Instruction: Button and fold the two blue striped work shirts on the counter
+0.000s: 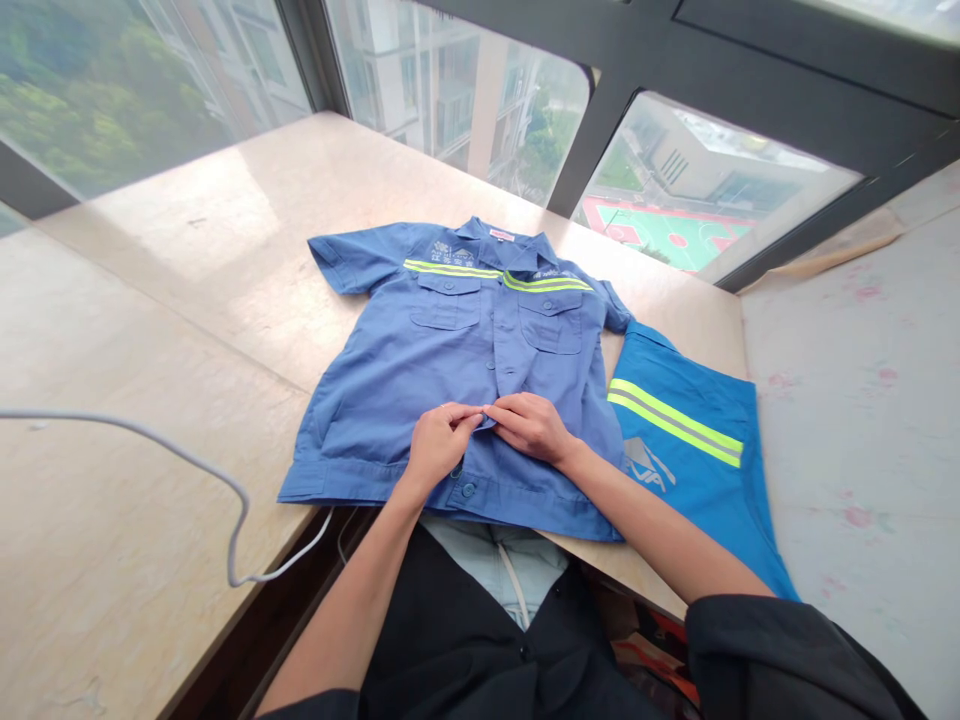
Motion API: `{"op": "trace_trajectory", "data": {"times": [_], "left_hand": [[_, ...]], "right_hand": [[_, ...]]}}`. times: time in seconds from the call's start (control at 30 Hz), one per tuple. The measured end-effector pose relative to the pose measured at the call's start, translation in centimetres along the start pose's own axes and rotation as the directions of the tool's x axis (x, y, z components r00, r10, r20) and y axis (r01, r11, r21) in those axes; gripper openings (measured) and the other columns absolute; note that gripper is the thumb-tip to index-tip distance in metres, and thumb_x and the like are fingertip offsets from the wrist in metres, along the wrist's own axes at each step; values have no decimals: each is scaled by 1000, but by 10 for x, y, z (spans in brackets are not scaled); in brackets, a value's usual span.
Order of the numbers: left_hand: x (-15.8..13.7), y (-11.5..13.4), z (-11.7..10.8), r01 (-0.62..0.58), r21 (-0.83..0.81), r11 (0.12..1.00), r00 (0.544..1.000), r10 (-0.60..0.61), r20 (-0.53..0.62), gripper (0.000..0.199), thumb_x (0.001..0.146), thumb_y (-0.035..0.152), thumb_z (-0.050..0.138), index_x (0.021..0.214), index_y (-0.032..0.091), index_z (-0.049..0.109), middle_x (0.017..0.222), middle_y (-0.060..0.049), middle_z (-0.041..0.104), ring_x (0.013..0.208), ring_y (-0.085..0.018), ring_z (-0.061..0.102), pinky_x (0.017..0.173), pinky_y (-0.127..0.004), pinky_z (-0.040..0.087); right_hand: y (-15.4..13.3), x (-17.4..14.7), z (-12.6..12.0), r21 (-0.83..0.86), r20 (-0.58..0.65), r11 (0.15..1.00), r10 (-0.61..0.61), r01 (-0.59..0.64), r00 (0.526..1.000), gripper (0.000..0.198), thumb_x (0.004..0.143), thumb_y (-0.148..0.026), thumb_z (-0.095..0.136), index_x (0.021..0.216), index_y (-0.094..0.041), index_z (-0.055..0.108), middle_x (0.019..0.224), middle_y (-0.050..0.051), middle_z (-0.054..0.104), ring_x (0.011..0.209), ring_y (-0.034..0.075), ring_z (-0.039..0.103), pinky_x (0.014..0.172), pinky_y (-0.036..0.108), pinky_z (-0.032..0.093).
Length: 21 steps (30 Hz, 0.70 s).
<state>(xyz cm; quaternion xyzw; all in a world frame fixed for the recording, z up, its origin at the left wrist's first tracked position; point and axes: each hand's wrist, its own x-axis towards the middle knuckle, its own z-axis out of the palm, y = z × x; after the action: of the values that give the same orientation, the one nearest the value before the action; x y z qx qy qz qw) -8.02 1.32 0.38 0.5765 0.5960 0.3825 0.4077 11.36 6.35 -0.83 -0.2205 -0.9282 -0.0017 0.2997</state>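
Note:
A blue short-sleeved work shirt (435, 350) with yellow-green reflective stripes lies spread front side up, its collar toward the window. My left hand (439, 440) pinches the shirt's front edge at the button placket, low on the front. Touching it from the other side, my right hand (531, 425) has its thumb and fingers closed on the same spot of the placket. The button between my fingertips is mostly hidden. Below my left hand, a button (469, 490) shows on the hem band, and another button (491, 366) sits higher up the placket.
A folded brighter blue garment (686, 430) with a reflective stripe lies to the right, partly beneath the shirt. A white cable (225, 480) crosses the pale stone ledge (150, 330) at left. Window frames (600, 150) border the back; a floral-patterned wall (862, 400) stands at right.

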Motion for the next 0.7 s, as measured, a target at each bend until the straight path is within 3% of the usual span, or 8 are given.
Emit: {"op": "trace_trajectory", "data": {"times": [0.17, 0.37, 0.47, 0.7], "left_hand": [[-7, 5, -1, -47, 23, 999, 999, 47, 5, 25, 90, 25, 55, 100, 22, 77, 92, -4, 74, 80, -16, 66, 73, -27, 51], [-13, 5, 7, -108, 81, 991, 993, 111, -28, 29, 81, 29, 70, 108, 19, 74, 85, -3, 67, 71, -14, 60, 68, -25, 51], [-14, 0, 11, -111, 63, 992, 992, 114, -46, 24, 85, 23, 65, 107, 21, 74, 88, -3, 69, 71, -14, 60, 68, -26, 50], [-13, 0, 9, -161, 175, 971, 987, 160, 21, 28, 90, 15, 54, 110, 24, 72, 101, -5, 72, 96, -20, 65, 87, -33, 50]], "right_hand": [[-1, 1, 0, 27, -28, 1000, -1, 2, 1000, 18, 94, -19, 54, 110, -17, 64, 89, 7, 70, 76, 17, 64, 67, 30, 49], [1, 0, 1, 34, -19, 999, -1, 2, 1000, 17, 95, -20, 53, 108, -18, 65, 88, 7, 70, 75, 17, 64, 67, 30, 50], [1, -1, 3, 56, -32, 998, 5, -3, 999, 18, 96, -20, 54, 110, -18, 64, 88, 7, 70, 76, 17, 64, 68, 30, 50], [4, -2, 3, 125, 3, 992, 33, -33, 999, 17, 97, -21, 53, 108, -18, 65, 89, 8, 70, 77, 17, 64, 69, 30, 50]]}}
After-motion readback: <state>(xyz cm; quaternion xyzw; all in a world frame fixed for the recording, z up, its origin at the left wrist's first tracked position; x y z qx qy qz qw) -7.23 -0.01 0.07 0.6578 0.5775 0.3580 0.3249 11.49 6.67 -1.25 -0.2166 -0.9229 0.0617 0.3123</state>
